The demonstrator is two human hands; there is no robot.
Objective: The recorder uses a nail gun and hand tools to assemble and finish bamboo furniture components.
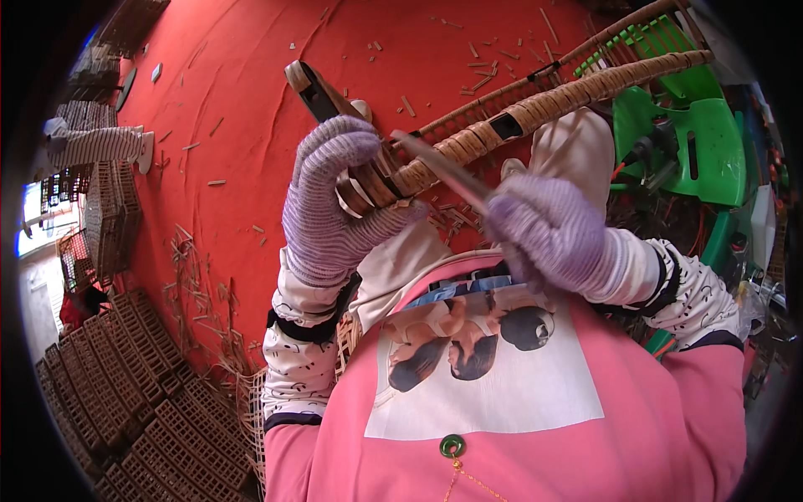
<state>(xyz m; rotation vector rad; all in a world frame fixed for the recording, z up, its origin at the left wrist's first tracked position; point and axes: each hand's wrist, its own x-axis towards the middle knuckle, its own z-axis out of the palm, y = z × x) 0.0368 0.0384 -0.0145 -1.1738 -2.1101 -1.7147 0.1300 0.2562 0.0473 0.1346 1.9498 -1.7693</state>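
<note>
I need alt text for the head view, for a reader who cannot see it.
A person's purple-gloved left hand grips the end of a cane-wrapped frame; the gloved right hand holds a flat blade-like tool. Thin scraps litter the red floor; a green chair is at right.

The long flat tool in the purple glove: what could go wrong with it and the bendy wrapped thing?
The right hand holds the flat tool, and its tip is close to the left hand, so a slip might hurt those fingers. The wrapped frame could twist, since the left hand grips just its near end. Loose scraps on the red floor could make someone slip.
</note>
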